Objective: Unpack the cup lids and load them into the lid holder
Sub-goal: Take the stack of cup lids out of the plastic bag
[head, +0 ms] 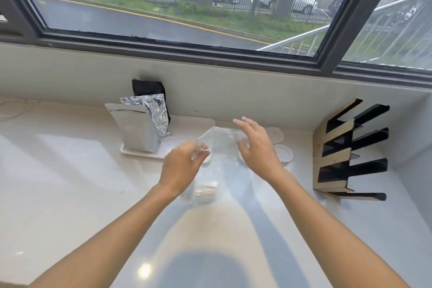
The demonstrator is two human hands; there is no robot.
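On the pale surface [70, 182], foil pouches [140, 128] stand on a tray [131, 152] at your left. Your left hand [181, 166] has its grip pinched on the clear plastic bag [219, 145], with a few stacked lids [207, 188] in its lower end. Your right hand [256, 147] hovers with fingers spread, holding nothing, near two loose lids [284, 153]; the lid holder [346, 154] stands far right.

Pale glossy desk [70, 182] under window. On it: white tray [187, 124] near back wall, clear plastic bag [217, 147], possibly loose lids [284, 152] at centre, cardboard-and-black lid holder [350, 149] at right.
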